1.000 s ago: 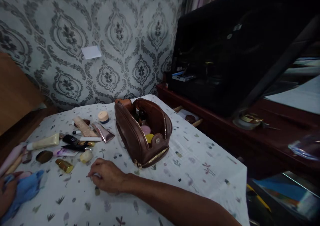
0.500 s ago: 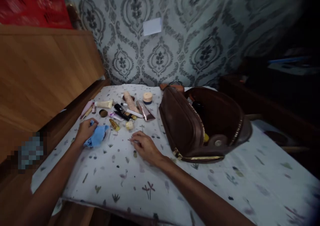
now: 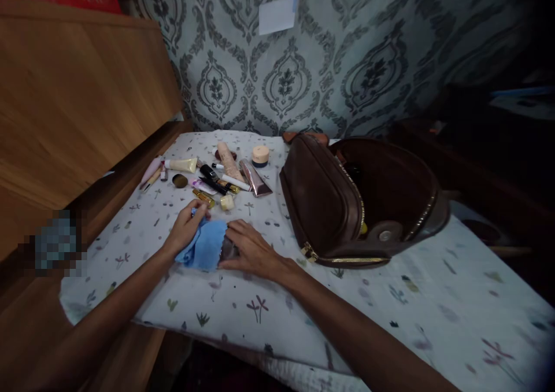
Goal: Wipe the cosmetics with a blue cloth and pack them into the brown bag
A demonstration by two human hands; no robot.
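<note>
A small blue cloth (image 3: 204, 244) is stretched between my hands just above the patterned cover. My left hand (image 3: 187, 228) pinches its upper left part, with some fabric poking up past the fingers. At the cloth's right edge, my right hand (image 3: 250, 247) is curled, fingers along the top and thumb below. Under that palm is a dark patch that I cannot make out. Beyond the hands lie a gold tube (image 3: 203, 198), a small cream-coloured jar (image 3: 226, 202), a metallic squeeze tube (image 3: 255, 179) and a round brush (image 3: 179, 180).
An open brown zip bag (image 3: 321, 201) stands on the right. A peach jar with a dark base (image 3: 261, 156), a cream squeeze tube (image 3: 181, 165) and several other cosmetics lie toward the wall. A wooden cabinet (image 3: 87, 80) borders the left side.
My left hand has carried the blue cloth to the right, toward my right hand. My right hand, empty before, now closes at the cloth's edge. The view has shifted slightly.
</note>
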